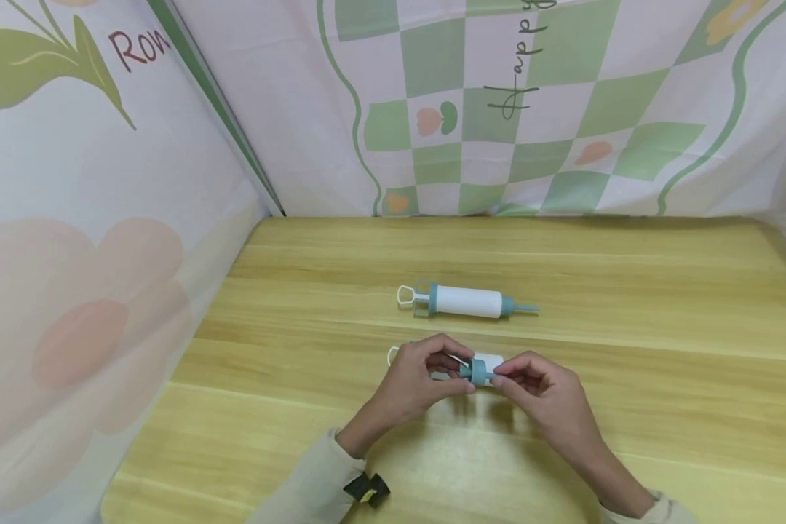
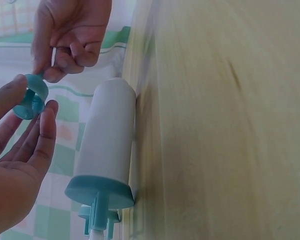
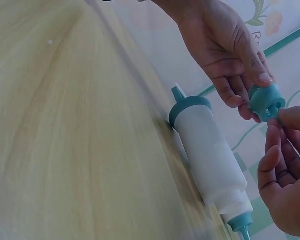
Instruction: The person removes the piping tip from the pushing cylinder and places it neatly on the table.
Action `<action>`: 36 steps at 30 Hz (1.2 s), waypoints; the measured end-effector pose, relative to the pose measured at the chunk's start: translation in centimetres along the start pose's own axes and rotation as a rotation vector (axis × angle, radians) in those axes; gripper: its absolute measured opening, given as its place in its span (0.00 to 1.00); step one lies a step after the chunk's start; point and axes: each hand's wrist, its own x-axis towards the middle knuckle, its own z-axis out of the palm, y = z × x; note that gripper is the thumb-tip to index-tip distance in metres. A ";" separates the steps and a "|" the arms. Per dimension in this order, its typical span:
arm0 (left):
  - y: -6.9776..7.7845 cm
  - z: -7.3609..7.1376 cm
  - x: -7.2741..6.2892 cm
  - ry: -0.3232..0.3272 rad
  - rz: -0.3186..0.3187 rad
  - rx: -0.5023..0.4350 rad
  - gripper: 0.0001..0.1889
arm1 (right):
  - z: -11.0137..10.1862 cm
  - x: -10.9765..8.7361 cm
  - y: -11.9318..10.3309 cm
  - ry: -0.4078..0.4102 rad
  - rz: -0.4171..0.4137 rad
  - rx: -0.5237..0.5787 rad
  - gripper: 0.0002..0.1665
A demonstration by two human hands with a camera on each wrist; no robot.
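Above the table, my left hand pinches a teal nozzle cap between thumb and fingers. From the other side, my right hand pinches the narrow tip of that cap. In the left wrist view the cap's hollow side shows, with a teal part inside it. Below the hands lies a large toy-like syringe with a white barrel and a teal collar. Its barrel end near my right hand has no teal cap on it. The hands partly hide this syringe in the head view.
Farther back on the wooden table lies a similar white syringe, with a teal nozzle and a white pull ring. A patterned cloth hangs behind the table, and another cloth covers the left side.
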 end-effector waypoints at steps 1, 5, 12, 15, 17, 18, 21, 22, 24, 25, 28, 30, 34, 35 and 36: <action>0.0 0.0 0.0 0.000 0.000 0.004 0.17 | 0.0 0.0 0.0 0.005 -0.003 0.002 0.06; 0.1 0.0 0.0 0.002 0.000 0.018 0.16 | 0.2 0.0 -0.1 0.017 -0.018 0.022 0.06; 0.2 0.2 0.0 0.017 -0.012 0.036 0.15 | 0.3 0.0 -0.1 0.009 -0.026 0.055 0.06; 0.2 0.2 0.0 0.023 -0.015 0.040 0.15 | 0.4 0.1 -0.2 0.008 -0.027 0.066 0.05; 0.2 0.2 0.1 0.025 -0.016 0.051 0.15 | 0.4 0.1 -0.2 0.006 -0.027 0.069 0.05; 0.2 0.3 0.1 0.026 -0.016 0.058 0.15 | 0.4 0.1 -0.2 0.005 -0.026 0.072 0.05; 0.2 0.3 0.0 0.032 -0.025 0.078 0.15 | 0.4 0.0 -0.2 0.002 -0.022 0.078 0.04; 0.2 0.3 0.0 0.034 -0.030 0.079 0.15 | 0.4 0.0 -0.2 0.001 -0.021 0.078 0.04; 0.2 0.3 0.0 0.039 -0.040 0.077 0.15 | 0.4 0.0 -0.1 -0.001 -0.017 0.079 0.03; 0.3 0.3 0.0 0.041 -0.046 0.073 0.15 | 0.4 0.0 -0.1 -0.003 -0.013 0.080 0.03; 0.3 0.3 0.0 0.049 -0.055 0.059 0.15 | 0.4 0.0 -0.1 -0.018 0.004 0.090 0.04; 0.3 0.3 0.0 0.057 -0.058 0.049 0.16 | 0.4 0.0 -0.1 -0.032 0.010 0.096 0.06; 0.4 0.4 0.0 0.071 -0.062 0.032 0.16 | 0.3 -0.1 -0.1 -0.055 0.000 0.098 0.09; 0.4 0.4 0.0 0.073 -0.064 0.030 0.16 | 0.3 -0.1 0.0 -0.058 -0.005 0.097 0.10; 0.5 0.4 0.0 0.075 -0.065 0.029 0.16 | 0.3 -0.1 0.0 -0.059 -0.009 0.096 0.11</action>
